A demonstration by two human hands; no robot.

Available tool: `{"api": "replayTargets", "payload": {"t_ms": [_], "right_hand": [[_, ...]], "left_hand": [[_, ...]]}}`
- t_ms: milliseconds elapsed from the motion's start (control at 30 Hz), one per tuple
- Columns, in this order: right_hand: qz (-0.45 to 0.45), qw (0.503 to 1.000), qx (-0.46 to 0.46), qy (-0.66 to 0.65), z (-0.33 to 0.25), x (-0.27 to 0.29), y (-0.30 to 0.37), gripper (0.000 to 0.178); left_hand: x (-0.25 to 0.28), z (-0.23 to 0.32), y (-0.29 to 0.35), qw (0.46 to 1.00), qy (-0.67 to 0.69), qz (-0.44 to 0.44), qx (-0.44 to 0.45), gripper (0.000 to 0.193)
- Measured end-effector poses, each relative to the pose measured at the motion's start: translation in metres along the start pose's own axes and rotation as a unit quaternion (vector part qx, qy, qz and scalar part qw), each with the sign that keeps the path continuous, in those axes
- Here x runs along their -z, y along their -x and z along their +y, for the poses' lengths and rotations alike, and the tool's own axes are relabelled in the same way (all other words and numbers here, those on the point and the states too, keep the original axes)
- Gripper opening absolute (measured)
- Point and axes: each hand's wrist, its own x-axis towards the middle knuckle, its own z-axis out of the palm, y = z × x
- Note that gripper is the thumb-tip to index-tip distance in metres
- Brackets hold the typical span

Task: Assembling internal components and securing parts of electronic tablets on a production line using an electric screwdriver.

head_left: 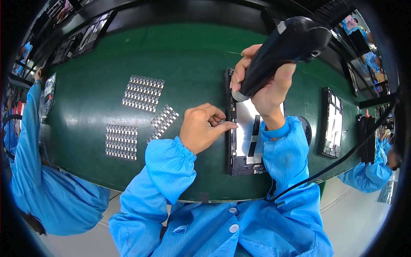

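The right hand (270, 96) is up high over the flat, dark, box-shaped device with a shiny silver panel (245, 137). Its fingers are wrapped around a thick, black, rounded hand tool with a metal ring at its tip (287, 49). The thumb is on the right side of the tool and the other fingers are on the left. The tool leans, with its tip pointing down and left, near the top left edge of the device. The right arm, in a shiny blue sleeve (289, 158), goes almost straight up, in front of the device's right side.

The left hand (200, 128) is low, by the left edge of the device. Its back faces up and its fingers are curled. The thumb pokes out to the right, and its tip is at the device's edge. I cannot tell if the thumb and pointing finger are pinching something small. The left arm bends in from the lower left.

The device lies on the dark green table (184, 77), in front of the person, a bit to the right.
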Motion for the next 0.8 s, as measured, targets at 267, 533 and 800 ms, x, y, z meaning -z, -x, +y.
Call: {"api": "replayTargets", "payload": {"t_ms": [267, 533, 800], "right_hand": [[0.042, 0.987, 0.104, 0.111, -0.053, 0.018, 0.005, 0.043], [0.114, 0.990, -0.002, 0.085, -0.090, 0.061, 0.065, 0.043], [0.090, 0.992, -0.053, -0.065, -0.079, 0.055, 0.104, 0.058]], "left_hand": [[-0.015, 0.013, 0.040, 0.919, -0.150, -0.025, -0.363, 0.034], [-0.029, 0.010, 0.046, 0.898, -0.264, -0.043, -0.350, 0.042], [0.043, -0.040, -0.137, 0.883, -0.397, 0.044, -0.247, 0.029]]}}
